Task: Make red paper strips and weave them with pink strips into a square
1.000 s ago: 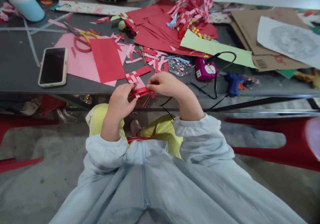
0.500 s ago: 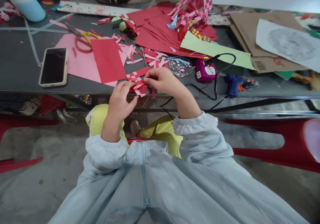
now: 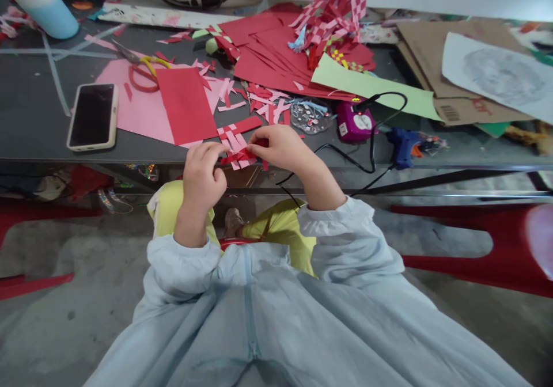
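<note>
A woven piece of red and pink paper strips [image 3: 234, 139] lies at the table's front edge, between my two hands. My left hand [image 3: 203, 174] is at its left side, fingertips pinched on a red strip that crosses the pink ones. My right hand [image 3: 276, 144] grips the right end of that strip between thumb and forefinger. The piece's lower pink ends stick out over the edge. Just behind it are a red sheet [image 3: 185, 105] on a pink sheet [image 3: 142, 107], and small red and pink paper scraps [image 3: 263, 96].
Scissors [image 3: 144, 70] and a phone [image 3: 93, 116] lie to the left. Behind are red sheets [image 3: 272, 53] and a green strip [image 3: 375, 84]. On the right are a purple box [image 3: 355, 123], a black cable, a blue glue gun [image 3: 402, 145] and cardboard [image 3: 466, 110].
Both hands have moved slightly down. The red strip between them now lies lower across the piece, and more of the pink strips shows above it. My left thumb has drawn in.
</note>
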Tool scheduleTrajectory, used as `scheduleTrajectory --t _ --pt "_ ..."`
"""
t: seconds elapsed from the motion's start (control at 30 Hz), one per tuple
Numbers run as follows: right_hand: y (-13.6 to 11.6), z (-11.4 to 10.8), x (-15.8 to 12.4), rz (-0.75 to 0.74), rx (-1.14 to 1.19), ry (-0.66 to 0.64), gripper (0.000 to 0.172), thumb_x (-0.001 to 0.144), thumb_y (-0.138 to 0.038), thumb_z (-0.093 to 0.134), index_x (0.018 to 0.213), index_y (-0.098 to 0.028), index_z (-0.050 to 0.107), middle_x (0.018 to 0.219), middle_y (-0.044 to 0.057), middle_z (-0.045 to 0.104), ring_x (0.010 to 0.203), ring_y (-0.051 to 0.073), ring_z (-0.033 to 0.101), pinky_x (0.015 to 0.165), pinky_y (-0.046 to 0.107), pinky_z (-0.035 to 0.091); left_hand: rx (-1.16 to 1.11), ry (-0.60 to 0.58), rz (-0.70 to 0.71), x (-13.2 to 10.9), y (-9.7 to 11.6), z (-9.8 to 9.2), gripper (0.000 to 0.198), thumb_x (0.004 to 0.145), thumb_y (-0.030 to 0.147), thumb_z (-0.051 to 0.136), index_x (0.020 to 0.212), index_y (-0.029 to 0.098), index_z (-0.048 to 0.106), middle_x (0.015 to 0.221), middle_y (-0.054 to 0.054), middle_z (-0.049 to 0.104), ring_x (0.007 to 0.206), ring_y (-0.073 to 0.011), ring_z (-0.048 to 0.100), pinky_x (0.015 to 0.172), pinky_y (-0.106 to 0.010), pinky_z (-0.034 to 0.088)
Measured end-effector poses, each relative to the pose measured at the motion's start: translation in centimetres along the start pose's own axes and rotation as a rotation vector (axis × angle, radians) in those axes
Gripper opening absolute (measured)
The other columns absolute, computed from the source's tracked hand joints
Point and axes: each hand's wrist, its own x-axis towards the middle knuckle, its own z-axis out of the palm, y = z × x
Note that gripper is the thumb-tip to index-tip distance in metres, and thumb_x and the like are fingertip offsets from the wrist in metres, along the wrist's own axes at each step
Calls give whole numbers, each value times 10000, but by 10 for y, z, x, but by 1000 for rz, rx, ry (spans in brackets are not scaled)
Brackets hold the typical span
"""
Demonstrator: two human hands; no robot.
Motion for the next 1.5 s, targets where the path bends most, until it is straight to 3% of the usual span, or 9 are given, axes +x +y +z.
scheduleTrajectory --t 0.13,0.27,0.4,0.57,0.73,0.9,1.0,1.3,1.5 --pt "2 2 0 34 47 -20 99 765 -195 640 724 -175 728 677 27 688 626 141 545 652 288 384 -2 -98 60 1 0 1 504 708 32 464 1120 231 675 1233 -36 700 1179 -254 580 1071 -466 431" --pt "5 3 1 92 65 -17 102 734 -195 631 724 -165 728 631 18 659 604 137 538 620 286 379 53 -150 40 0 -1 3 388 754 58 494 994 254 728 1108 -20 752 1167 -284 580 1024 -498 425" --pt "6 2 0 141 119 -25 110 722 -202 615 718 -153 714 627 23 657 593 134 549 602 284 391 85 -122 35 0 -1 4 310 775 70 509 908 244 728 1062 -34 753 1130 -283 597 991 -485 431" --pt "9 4 -2 179 169 -12 119 729 -189 576 725 -153 689 666 44 679 605 149 586 614 297 436 122 -86 77 -1 1 6 254 789 98 554 954 220 704 1027 -64 714 1077 -264 600 961 -437 452" --pt "7 5 0 241 254 -15 112 766 -210 571 778 -154 668 568 10 636 491 135 567 561 283 446 174 -96 91 -2 -1 8 185 847 148 580 970 198 708 1028 -86 691 1061 -273 587 926 -436 464" --pt "2 3 -1 196 209 35 221 737 -346 712 783 -131 701 625 4 636 542 114 554 596 269 433 200 -107 77 -1 -3 9 180 864 154 590 987 194 716 1027 -93 690 1055 -280 576 897 -446 462" --pt "0 3 -3 221 273 -26 272 689 -336 773 846 -122 715 649 10 659 521 124 578 580 274 447 197 -101 72 -2 -3 10 159 883 175 584 970 197 716 1010 -90 691 1035 -279 576 885 -444 460" --pt "-3 2 4 220 280 18 148 712 -219 755 822 -124 727 667 40 690 616 163 641 616 289 507 136 43 62 -1 2 8 214 850 132 557 1027 202 656 1032 -92 634 1014 -254 548 922 -419 447" --pt "-3 5 10 257 393 -19 83 726 -159 737 791 -127 696 567 18 643 517 131 605 505 243 488 213 -2 127 -3 1 11 210 832 144 608 1017 220 672 994 -80 618 993 -257 534 860 -410 443"
